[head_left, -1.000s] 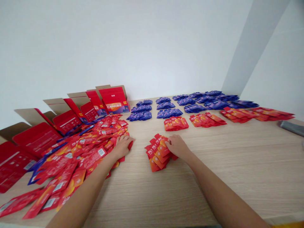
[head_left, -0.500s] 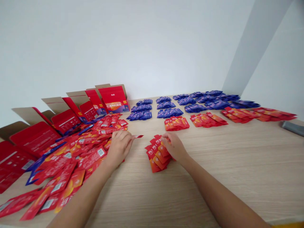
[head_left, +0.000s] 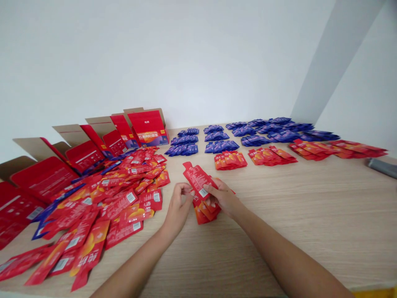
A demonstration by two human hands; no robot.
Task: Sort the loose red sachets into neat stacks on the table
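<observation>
My right hand [head_left: 221, 196] pinches a red sachet [head_left: 198, 180] between thumb and fingers, its printed back with a barcode facing up. The sachet is tilted above a small fanned pile of red-orange sachets [head_left: 206, 213] on the table, partly covered by it and my hand. Just left of the held sachet is my left hand [head_left: 180, 203], fingers curved and thumb apart, tips close to its edge; whether they touch cannot be made out. A large loose heap of red sachets [head_left: 124, 205] spreads over the table left of my left hand.
Open red cartons [head_left: 149, 128] line the back left, with blue sachets [head_left: 43, 223] partly under the heap. Several blue sachet piles [head_left: 221, 146] stand in rows at the back. Red fanned piles [head_left: 231, 160] lie before them. A grey object [head_left: 383, 167] is at the right edge.
My left hand has come from the heap to the pile, moving right. A red sachet is now in my right hand, which was touching the pile before.
</observation>
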